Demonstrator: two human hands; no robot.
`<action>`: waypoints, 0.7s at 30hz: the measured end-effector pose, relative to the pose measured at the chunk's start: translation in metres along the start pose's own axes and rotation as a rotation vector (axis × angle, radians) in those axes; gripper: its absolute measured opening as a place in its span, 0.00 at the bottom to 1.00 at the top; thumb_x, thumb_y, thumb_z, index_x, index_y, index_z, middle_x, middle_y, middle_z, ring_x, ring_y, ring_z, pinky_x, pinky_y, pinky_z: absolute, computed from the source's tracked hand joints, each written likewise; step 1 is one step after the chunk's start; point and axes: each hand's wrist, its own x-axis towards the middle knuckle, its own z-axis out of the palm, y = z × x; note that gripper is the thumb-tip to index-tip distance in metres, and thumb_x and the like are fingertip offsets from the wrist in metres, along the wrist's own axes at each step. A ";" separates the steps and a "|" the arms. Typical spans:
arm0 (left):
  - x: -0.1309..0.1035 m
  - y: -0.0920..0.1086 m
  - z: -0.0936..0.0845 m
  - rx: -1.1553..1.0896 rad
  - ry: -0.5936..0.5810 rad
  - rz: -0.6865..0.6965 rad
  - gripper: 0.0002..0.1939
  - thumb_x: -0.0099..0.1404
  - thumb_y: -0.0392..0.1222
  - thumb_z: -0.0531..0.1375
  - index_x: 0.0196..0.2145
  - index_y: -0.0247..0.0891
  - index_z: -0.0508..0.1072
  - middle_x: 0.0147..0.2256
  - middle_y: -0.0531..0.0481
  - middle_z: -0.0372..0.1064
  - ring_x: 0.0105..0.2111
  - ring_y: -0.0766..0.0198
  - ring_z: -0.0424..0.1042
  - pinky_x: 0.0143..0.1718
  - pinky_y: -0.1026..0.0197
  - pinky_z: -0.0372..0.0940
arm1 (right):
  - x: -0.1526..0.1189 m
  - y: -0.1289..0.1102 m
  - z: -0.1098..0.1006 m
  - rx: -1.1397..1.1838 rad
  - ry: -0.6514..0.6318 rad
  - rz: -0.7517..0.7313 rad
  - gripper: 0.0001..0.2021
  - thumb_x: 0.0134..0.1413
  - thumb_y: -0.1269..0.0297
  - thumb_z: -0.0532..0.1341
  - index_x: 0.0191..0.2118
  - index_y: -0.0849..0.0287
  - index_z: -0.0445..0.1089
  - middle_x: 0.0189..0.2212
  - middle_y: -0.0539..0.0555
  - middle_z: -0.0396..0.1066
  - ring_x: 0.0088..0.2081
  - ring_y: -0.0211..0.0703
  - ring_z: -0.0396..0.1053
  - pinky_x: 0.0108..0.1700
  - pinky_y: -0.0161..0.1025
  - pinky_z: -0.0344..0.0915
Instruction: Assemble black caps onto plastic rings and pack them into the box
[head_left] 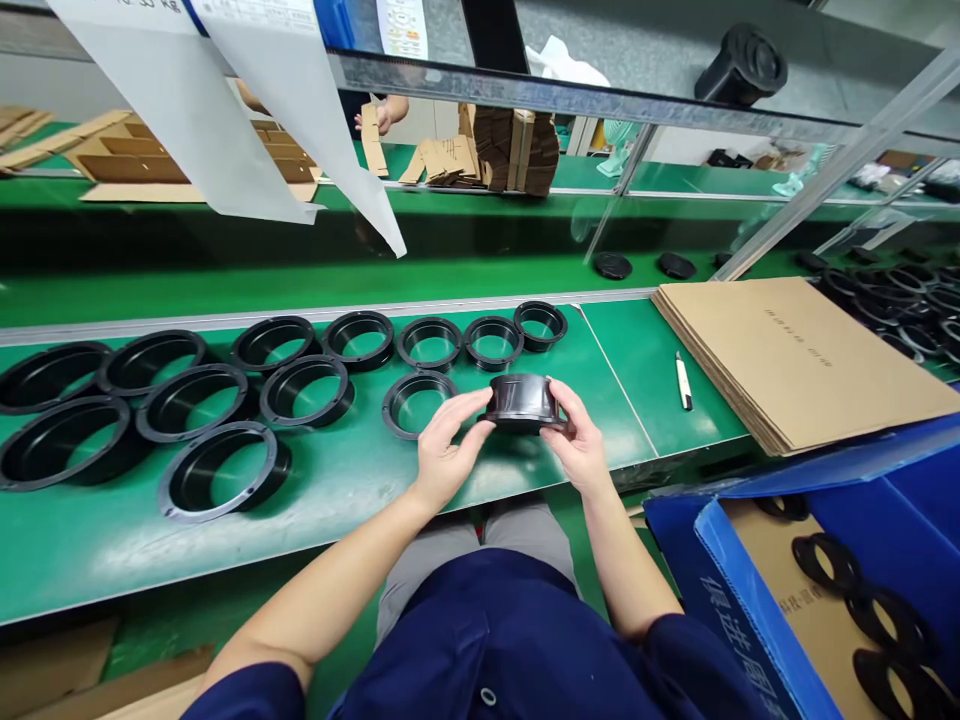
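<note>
Between my two hands, a black flanged plastic ring [523, 400] is held above the near edge of the green bench, its side wall facing me and its flange low. My left hand [448, 445] is closed on the ring's left side, fingers above and thumb at the flange. On the other side, my right hand [579, 440] pinches it the same way. Closest to my left hand stands another black ring [420, 405] on the bench. More such rings, among them a larger one [223, 470], stand in rough rows to the left, flanges up.
Right of my hands lie a white cutter [682, 382] and a stack of cardboard sheets [810, 350]. A blue bin [720, 570] holding black rings on cardboard stands at lower right. Paper strips [255, 130] hang from the overhead shelf [450, 85]. Beyond, another person's hand [386, 115] holds cardboard.
</note>
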 end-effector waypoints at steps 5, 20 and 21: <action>0.004 0.006 0.017 -0.213 -0.166 -0.331 0.25 0.72 0.59 0.60 0.58 0.43 0.74 0.62 0.43 0.66 0.63 0.49 0.64 0.68 0.46 0.57 | 0.001 -0.011 0.006 0.087 -0.025 0.066 0.29 0.72 0.41 0.52 0.67 0.55 0.65 0.64 0.56 0.63 0.66 0.54 0.61 0.69 0.51 0.60; -0.003 0.000 0.048 -0.488 -0.047 -0.803 0.27 0.69 0.60 0.62 0.57 0.40 0.73 0.60 0.44 0.70 0.62 0.50 0.66 0.65 0.51 0.62 | 0.002 0.007 0.012 0.177 0.037 0.321 0.32 0.74 0.40 0.44 0.65 0.58 0.68 0.61 0.57 0.68 0.63 0.53 0.65 0.64 0.51 0.67; -0.004 0.000 0.048 -0.438 -0.062 -0.765 0.27 0.69 0.59 0.63 0.57 0.41 0.73 0.60 0.45 0.69 0.63 0.50 0.65 0.65 0.51 0.62 | 0.003 0.006 0.011 0.149 0.031 0.300 0.31 0.73 0.39 0.47 0.64 0.57 0.68 0.61 0.56 0.68 0.63 0.53 0.65 0.65 0.51 0.66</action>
